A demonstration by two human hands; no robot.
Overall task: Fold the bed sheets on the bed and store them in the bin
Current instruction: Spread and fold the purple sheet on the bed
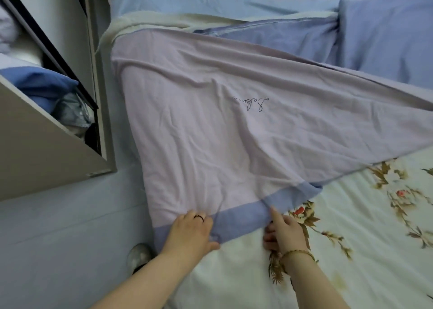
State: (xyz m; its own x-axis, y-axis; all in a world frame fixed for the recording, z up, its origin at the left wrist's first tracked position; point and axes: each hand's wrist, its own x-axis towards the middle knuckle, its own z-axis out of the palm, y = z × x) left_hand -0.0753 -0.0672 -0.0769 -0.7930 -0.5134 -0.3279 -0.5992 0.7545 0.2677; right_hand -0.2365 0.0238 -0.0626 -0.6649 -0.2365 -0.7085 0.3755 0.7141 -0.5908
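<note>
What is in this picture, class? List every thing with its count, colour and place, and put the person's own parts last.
lilac sheet: one, lilac with a blue border and dark script, spread over the bed
floral sheet: one, pale with brown flowers, on the bed beneath it
pillow: one, blue, far right
cream blanket: one, cream, past the lilac sheet's far edge
cupboard: one, grey, open, left of the bed
shoe: one, grey, blurred, on the floor
ring: one, dark, on the left hand
bracelet: one, gold, right wrist
left hand: grips the blue border
right hand: holds the border's other end
</note>
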